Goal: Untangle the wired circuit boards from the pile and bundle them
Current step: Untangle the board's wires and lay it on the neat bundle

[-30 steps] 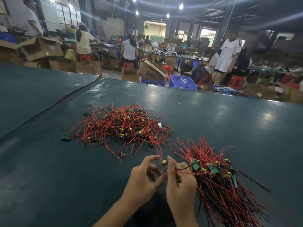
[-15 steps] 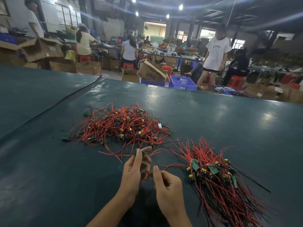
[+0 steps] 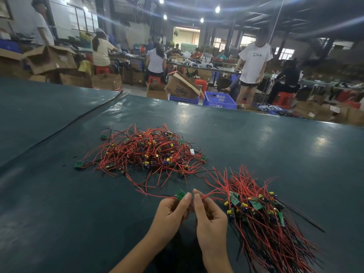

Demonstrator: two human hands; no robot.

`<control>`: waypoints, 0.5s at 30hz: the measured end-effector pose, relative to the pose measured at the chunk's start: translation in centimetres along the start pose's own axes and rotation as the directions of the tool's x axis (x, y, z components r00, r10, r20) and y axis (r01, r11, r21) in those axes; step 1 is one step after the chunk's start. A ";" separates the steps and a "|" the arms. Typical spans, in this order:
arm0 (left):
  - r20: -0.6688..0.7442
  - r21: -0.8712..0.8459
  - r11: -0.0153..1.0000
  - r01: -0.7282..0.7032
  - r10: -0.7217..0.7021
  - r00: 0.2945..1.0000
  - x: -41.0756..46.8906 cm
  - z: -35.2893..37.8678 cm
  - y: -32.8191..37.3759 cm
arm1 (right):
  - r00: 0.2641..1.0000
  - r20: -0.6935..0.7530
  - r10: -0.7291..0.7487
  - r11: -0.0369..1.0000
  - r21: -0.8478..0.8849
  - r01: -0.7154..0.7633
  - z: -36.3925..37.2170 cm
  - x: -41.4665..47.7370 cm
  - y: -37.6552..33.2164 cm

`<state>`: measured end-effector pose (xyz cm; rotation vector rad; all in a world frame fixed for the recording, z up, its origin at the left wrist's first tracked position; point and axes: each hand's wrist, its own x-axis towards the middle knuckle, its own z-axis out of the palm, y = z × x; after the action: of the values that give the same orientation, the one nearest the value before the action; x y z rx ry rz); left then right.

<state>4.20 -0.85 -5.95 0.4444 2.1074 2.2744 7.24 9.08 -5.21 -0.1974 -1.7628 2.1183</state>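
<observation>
While the left hand (image 3: 171,210) pinches a small green circuit board (image 3: 181,194) at its fingertips, the right hand (image 3: 209,215), just beside it, pinches a red wire (image 3: 213,193) leading toward the bundle (image 3: 262,219) on the right. The tangled pile (image 3: 145,154) lies beyond both hands on the dark green worktop (image 3: 59,213).

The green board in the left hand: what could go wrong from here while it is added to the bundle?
1. The left hand pinches the green board while the right hand pinches a red wire; pulling them apart may strain the wire's joint.
2. That wire runs toward the sorted bundle and could catch there and disturb it.
3. The trailing wires left of the board lie near stray ends of the tangled pile and may snag.
</observation>
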 end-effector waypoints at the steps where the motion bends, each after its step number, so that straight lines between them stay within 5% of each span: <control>1: 0.001 0.009 1.000 0.000 0.000 1.000 0.0 0.1 0.0 | 1.000 -0.011 0.004 1.000 0.012 -0.004 0.0 0.0 -0.2; 15: -0.161 0.118 0.992 -0.050 0.068 0.985 0.2 -0.8 0.6 | 0.916 -0.375 0.141 0.982 0.169 -0.082 -2.5 2.5 -0.7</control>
<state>3.93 -1.63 -5.31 0.3353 2.3415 2.3055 5.92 12.40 -4.74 -0.6419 -1.3859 2.0994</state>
